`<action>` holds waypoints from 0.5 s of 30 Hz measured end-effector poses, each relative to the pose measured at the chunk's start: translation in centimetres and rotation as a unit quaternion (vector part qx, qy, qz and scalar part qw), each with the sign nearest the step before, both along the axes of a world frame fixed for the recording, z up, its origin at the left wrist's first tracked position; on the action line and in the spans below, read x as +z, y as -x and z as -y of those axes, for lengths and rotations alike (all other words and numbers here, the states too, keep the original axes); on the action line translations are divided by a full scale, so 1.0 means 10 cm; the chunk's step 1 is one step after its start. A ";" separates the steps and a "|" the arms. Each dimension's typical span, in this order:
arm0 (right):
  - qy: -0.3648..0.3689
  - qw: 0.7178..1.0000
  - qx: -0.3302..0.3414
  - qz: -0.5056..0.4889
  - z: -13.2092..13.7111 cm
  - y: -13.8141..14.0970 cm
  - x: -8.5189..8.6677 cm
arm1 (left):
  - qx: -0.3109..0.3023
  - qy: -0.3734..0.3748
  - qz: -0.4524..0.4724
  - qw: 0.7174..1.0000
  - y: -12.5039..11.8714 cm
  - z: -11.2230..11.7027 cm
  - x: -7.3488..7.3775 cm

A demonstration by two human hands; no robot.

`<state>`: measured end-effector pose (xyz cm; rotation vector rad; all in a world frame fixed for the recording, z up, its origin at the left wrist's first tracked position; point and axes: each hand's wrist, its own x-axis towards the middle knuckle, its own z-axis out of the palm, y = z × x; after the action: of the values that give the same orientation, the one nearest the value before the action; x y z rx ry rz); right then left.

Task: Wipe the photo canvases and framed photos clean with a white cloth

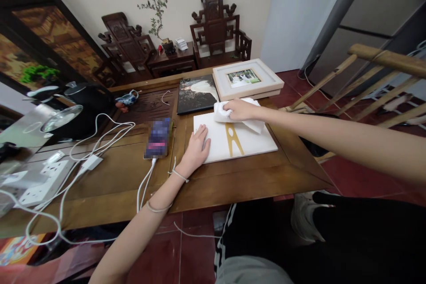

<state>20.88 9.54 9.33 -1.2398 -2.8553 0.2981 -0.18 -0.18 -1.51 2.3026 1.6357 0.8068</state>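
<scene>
A white board [216, 137] with a yellow A-shaped stand piece [234, 140] on its face lies flat on the wooden table, likely a picture frame turned back side up. My left hand [197, 148] rests on its left edge, fingers stretched out flat. Over the far part of the board, my right hand [238, 110] presses down a white cloth or tissue [254, 122], its fingers curled into it. Part of the yellow piece is hidden under the cloth. Just beyond lie a dark photo panel [196, 93] and a white framed photo [248, 77].
Left on the wooden table [213, 186] are a phone [158, 138] on a white cable, a power strip [46, 182] with tangled cords and a black kettle [88, 102]. A bamboo chair [339, 71] stands at the right. Dark carved chairs [214, 26] line the wall.
</scene>
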 end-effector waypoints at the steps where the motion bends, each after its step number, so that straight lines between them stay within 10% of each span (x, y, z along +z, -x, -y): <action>1: -0.006 1.000 0.013 0.001 0.02 0.03 -0.01 | 0.000 0.000 0.000 1.000 0.00 0.00 0.00; 15: 0.068 0.994 0.086 -0.010 1.14 -0.10 -0.09 | -0.004 -0.003 -0.004 1.000 -0.01 0.00 0.01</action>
<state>21.90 -1.89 8.47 -1.0016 -2.9743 0.5134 -0.11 -0.22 -1.37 2.3185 1.6280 0.8016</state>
